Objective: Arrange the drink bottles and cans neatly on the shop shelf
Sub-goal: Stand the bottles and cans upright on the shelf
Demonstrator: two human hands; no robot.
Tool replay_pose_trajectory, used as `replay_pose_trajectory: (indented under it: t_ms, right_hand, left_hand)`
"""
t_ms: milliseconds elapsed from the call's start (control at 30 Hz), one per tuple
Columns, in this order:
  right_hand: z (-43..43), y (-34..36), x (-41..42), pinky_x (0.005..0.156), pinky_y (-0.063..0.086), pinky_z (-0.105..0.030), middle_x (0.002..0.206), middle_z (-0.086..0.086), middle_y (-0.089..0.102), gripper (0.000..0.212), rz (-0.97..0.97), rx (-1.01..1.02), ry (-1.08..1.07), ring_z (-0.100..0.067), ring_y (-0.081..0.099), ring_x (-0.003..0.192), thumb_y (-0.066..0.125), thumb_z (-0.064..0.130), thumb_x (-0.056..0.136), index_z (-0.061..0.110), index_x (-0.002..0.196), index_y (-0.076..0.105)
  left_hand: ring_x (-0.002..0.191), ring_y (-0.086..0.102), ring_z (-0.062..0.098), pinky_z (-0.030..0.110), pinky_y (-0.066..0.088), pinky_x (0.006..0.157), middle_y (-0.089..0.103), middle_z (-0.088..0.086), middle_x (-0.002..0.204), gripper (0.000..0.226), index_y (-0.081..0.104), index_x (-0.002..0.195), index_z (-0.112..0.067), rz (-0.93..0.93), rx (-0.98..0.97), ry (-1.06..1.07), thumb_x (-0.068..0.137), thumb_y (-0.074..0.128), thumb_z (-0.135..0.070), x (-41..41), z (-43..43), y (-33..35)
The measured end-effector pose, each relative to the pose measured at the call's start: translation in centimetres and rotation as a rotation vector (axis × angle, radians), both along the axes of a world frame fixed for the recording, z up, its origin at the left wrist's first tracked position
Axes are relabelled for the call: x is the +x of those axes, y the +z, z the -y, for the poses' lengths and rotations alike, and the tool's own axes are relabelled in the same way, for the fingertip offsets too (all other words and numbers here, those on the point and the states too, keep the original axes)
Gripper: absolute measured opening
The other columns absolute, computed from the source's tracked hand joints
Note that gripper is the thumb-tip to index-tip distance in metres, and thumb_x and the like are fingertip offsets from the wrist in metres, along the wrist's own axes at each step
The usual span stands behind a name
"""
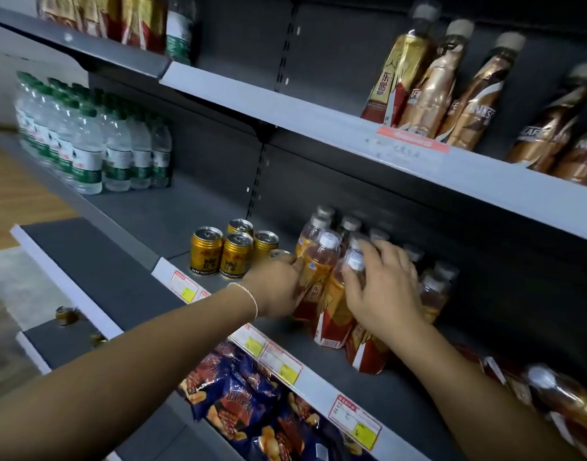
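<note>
On the middle shelf (172,221) stands a cluster of orange drink bottles (318,264) with red-and-gold labels and white caps. My left hand (277,284) grips the left side of the cluster, fingers curled round a front bottle. My right hand (381,287) lies over the right side with spread, bent fingers on the bottles, one white cap (355,261) showing between them. Several gold cans (234,251) stand just left of the bottles, near my left hand. More bottles sit behind my right hand, partly hidden.
Water bottles (89,144) with green labels stand at the shelf's left end. Gold and brown coffee bottles (458,91) line the shelf above. Blue snack bags (245,397) lie on the shelf below. More bottles (558,400) lie at the far right. Price tags (278,361) run along the shelf edge.
</note>
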State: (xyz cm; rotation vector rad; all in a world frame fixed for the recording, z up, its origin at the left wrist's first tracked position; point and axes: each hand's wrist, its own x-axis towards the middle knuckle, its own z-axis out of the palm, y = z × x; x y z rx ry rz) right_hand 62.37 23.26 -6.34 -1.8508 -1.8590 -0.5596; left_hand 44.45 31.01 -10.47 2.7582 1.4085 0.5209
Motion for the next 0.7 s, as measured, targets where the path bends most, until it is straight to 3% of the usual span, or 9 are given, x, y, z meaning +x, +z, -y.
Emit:
replay_pose_trajectory:
  t_ms: [300,467,700]
  right_hand:
    - [-3.0,0.0,-3.1,0.123,0.016,-0.034,0.159,-0.007,0.034,0.054,-0.020,-0.183,-0.087,-0.022,0.027,0.148,0.036,0.034,0.104,0.013,0.153,0.034]
    - [-3.1,-1.4,-3.7,0.123,0.006,-0.031,0.159,-0.007,0.034,0.052,-0.011,-0.094,-0.112,-0.019,0.025,0.149,0.040,0.025,0.102,0.010,0.151,0.039]
    - [-3.1,-2.5,-4.2,0.122,0.014,-0.035,0.147,-0.015,0.051,0.046,-0.034,0.031,-0.126,-0.027,0.042,0.141,0.050,0.015,0.096,0.001,0.139,0.054]
  left_hand:
    - [0.121,0.049,0.029,0.037,0.045,0.095,0.045,0.012,0.136,0.048,0.043,0.136,-0.012,-0.045,-0.042,0.002,0.092,0.054,-0.028,-1.7,-3.0,0.0]
    - [0.141,0.030,0.032,0.043,0.034,0.114,0.031,0.017,0.152,0.063,0.031,0.147,-0.008,-0.134,-0.042,0.007,0.093,0.053,-0.031,-1.1,-4.9,-0.5]
    - [0.125,0.041,0.032,0.042,0.040,0.105,0.044,0.015,0.136,0.051,0.038,0.139,-0.006,-0.168,-0.037,-0.010,0.096,0.046,-0.032,-0.2,-7.9,-1.2]
